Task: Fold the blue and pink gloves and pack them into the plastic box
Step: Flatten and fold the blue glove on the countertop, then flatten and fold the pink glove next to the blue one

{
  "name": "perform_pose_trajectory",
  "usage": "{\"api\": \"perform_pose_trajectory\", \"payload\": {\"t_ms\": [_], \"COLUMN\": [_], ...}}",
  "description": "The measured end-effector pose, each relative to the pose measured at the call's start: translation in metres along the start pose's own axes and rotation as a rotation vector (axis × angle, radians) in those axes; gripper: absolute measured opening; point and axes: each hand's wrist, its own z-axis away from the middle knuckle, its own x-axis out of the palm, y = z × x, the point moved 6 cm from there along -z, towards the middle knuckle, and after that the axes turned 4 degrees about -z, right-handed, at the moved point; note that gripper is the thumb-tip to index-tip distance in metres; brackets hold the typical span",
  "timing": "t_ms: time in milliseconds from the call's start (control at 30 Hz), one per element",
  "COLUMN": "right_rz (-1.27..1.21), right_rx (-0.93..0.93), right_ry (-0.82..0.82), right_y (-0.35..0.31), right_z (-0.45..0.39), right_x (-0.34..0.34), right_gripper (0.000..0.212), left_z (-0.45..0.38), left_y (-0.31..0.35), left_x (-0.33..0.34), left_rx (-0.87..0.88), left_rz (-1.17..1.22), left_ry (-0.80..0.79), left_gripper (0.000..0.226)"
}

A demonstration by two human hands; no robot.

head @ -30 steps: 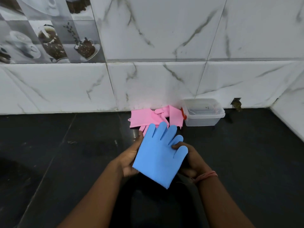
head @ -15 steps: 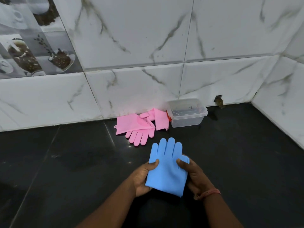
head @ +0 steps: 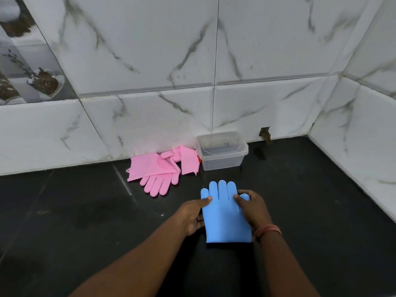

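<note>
From the head camera I see the blue glove lying flat on the black counter, fingers pointing toward the wall and cuff toward me. I take this glove as my landmark.

My left hand is at the glove's left edge. Its thumb lies on top of the glove near the base of the outermost finger, and the other fingers curl under or against the edge, so it pinches that side. My right hand is at the glove's right edge, with the thumb pressed on top and the fingers curled round the glove's own thumb part, gripping that side. A reddish thread band sits on my right wrist, just right of the glove's cuff.

Beyond the glove and to its left lie the pink gloves, against the foot of the wall. One lies with its fingers pointing toward me and its textured side partly showing. The other is behind it, partly folded, and I cannot tell whether its edge touches the box.

Beyond the blue glove and slightly right stands the clear plastic box, open at the top, against the marble-patterned tiled wall. I cannot make out anything inside it. The blue glove is well apart from the box.
</note>
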Motion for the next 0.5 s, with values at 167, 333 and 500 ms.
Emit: {"api": "perform_pose_trajectory", "payload": {"t_ms": [167,333,500], "right_rz": [-0.004,0.348,0.755], "right_rx": [-0.085,-0.148,-0.629], "right_ry": [0.159,0.104,0.121], "right_y": [0.001,0.002,-0.03], "right_z": [-0.014,-0.028,0.0], "right_x": [-0.002,0.012,0.075], "right_gripper": [0.043,0.059,0.046], "left_z": [-0.012,-0.02,-0.009], "left_y": [0.007,0.017,0.042], "left_x": [0.021,0.02,-0.025], "left_rx": [0.038,0.175,0.333], "left_rz": [-0.076,-0.376,-0.913], "left_ry": [0.086,0.216,0.579], "left_gripper": [0.024,0.04,0.057]}}
